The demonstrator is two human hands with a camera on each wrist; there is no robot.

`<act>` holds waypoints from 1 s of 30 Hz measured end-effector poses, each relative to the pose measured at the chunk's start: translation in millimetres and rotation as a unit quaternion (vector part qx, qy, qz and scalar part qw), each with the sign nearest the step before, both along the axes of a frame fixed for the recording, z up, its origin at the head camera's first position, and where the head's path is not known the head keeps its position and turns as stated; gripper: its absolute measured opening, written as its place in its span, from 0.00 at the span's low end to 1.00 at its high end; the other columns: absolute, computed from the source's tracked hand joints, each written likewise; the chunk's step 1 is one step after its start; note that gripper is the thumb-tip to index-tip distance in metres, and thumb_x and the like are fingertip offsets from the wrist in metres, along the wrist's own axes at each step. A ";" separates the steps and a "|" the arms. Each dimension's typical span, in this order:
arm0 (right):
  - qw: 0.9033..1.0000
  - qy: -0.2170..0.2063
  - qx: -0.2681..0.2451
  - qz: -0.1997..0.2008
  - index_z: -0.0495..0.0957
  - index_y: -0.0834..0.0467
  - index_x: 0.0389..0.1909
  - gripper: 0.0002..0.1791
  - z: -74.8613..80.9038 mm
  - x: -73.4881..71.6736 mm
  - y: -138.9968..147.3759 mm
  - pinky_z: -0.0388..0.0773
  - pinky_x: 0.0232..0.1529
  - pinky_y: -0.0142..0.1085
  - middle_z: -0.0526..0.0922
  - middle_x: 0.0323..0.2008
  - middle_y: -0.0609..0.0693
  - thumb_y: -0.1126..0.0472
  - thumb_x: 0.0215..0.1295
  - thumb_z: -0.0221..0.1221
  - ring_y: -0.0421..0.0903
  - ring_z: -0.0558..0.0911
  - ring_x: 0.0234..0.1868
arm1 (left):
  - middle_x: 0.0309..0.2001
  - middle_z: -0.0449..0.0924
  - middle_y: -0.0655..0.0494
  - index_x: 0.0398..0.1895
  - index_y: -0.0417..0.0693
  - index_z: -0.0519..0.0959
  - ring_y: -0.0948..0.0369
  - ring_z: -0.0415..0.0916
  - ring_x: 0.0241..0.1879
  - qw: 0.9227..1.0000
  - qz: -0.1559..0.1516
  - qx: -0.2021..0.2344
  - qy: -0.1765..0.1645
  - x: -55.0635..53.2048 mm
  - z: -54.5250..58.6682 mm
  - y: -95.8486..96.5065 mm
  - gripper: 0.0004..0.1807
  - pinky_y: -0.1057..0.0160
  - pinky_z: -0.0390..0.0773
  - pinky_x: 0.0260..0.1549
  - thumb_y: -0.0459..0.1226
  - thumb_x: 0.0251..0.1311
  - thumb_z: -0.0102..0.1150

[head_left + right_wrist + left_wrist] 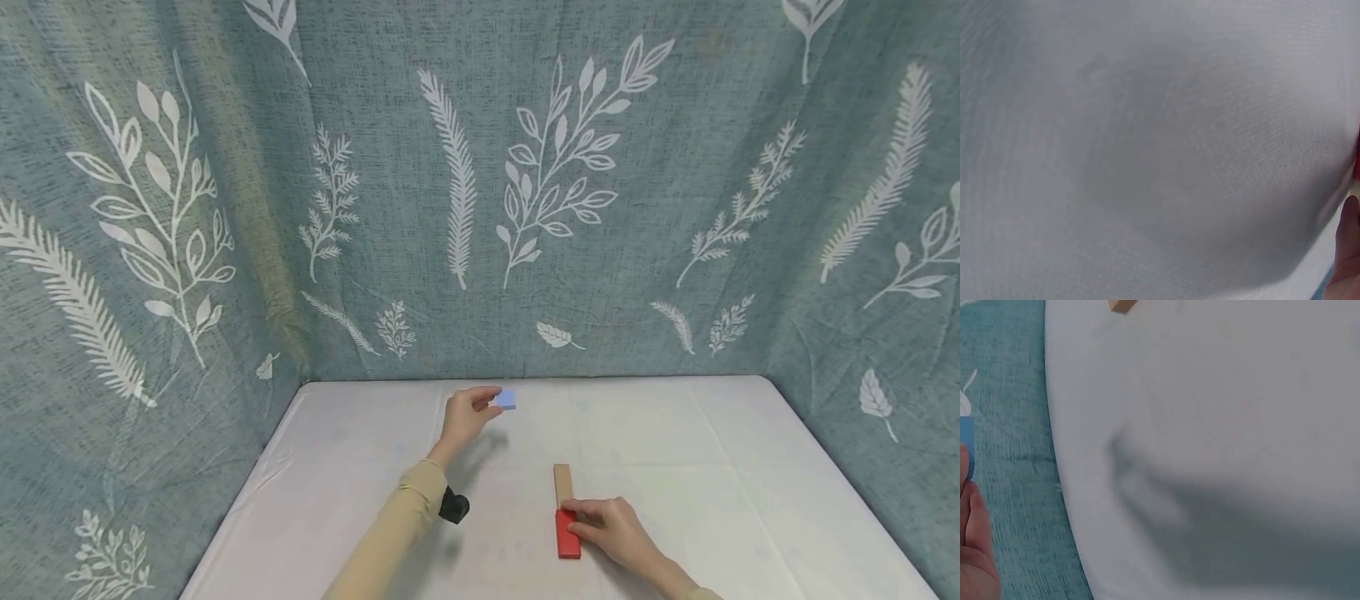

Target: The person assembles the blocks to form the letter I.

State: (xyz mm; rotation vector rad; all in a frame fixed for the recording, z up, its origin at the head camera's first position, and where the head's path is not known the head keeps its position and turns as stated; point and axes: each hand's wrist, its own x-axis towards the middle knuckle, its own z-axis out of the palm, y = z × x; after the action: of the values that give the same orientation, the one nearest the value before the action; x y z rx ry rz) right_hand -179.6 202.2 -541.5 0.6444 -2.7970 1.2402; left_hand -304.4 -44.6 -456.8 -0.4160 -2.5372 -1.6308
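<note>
My left hand (463, 417) pinches a small light-blue block (507, 400) at its left side, near the far edge of the table. It is raised, with its shadow falling on the cloth below. In the left wrist view, the blue block (966, 447) shows only in part at the left border. On the table, my right hand (617, 529) holds a red rectangular block (567, 537) between thumb and fingers. A tan wooden block (562, 485) lies in line with the red one at its far end. Only a sliver of the red block (1358, 159) shows in the right wrist view.
A white cloth (675, 467) covers the table. Behind and on both sides hangs a green curtain (405, 208) with white leaf prints. The black wrist camera (453, 506) sits under the left sleeve.
</note>
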 end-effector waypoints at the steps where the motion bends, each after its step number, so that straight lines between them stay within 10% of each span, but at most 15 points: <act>1: 1.000 0.001 -0.001 0.000 0.83 0.59 0.48 0.17 -0.1 0.2 0.2 0.82 0.48 0.27 0.86 0.46 0.51 0.58 0.57 0.65 0.43 0.83 0.50 | 0.50 0.81 0.39 0.48 0.34 0.81 0.47 0.78 0.53 1.000 -0.002 0.003 0.002 0.3 -0.1 3.2 0.17 0.58 0.81 0.53 0.26 0.54 0.63; 30: 1.000 0.012 0.004 0.001 0.83 0.59 0.47 0.17 -2.7 -1.0 1.4 0.83 0.46 0.28 0.86 0.45 0.51 0.59 0.56 0.66 0.41 0.83 0.49 | 0.48 0.83 0.40 0.46 0.34 0.82 0.47 0.80 0.50 1.000 -0.006 0.012 0.004 12.7 -21.8 58.4 0.15 0.58 0.83 0.50 0.25 0.54 0.63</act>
State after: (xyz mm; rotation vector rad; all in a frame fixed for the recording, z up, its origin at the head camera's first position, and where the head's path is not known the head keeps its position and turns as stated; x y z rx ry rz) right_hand -180.6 203.6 -544.2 0.6576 -2.7843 1.2149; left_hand -291.6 13.7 -478.6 -0.4358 -2.5124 -1.6572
